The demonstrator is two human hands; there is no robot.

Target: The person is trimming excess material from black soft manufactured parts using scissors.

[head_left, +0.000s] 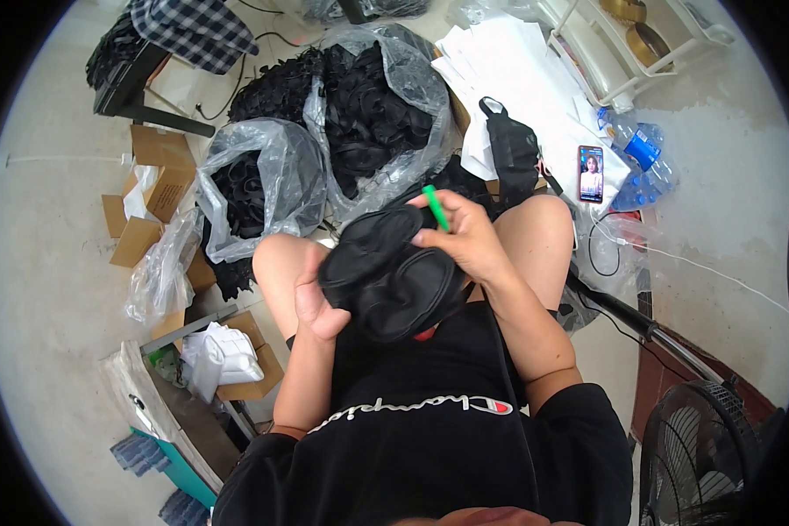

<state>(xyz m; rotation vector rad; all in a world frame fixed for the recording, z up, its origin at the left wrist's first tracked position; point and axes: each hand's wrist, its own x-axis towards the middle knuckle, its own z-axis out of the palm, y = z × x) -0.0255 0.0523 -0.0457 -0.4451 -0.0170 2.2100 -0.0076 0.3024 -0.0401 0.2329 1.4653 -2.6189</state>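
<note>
Pale floor point(57, 263) spreads behind 2 black pads point(390, 272) over the lap point(482, 324), long axes toward 2 o'clock; right hand point(466, 235), at 2 o'clock, pinches them and a green stick point(437, 210); left hand point(318, 305), at 9 o'clock, half-curled, grip unclear.

Black cup-shaped pieces point(408, 298) occupy the centre. The left hand point(317, 302), at 8 o'clock, meets their edge; the right hand point(466, 235), at 2 o'clock, pinches them alongside a green object point(436, 209). Clear bags point(305, 167) of black material point(359, 123) stand between 10 and 12; a phone point(591, 174) lies at 2.
</note>
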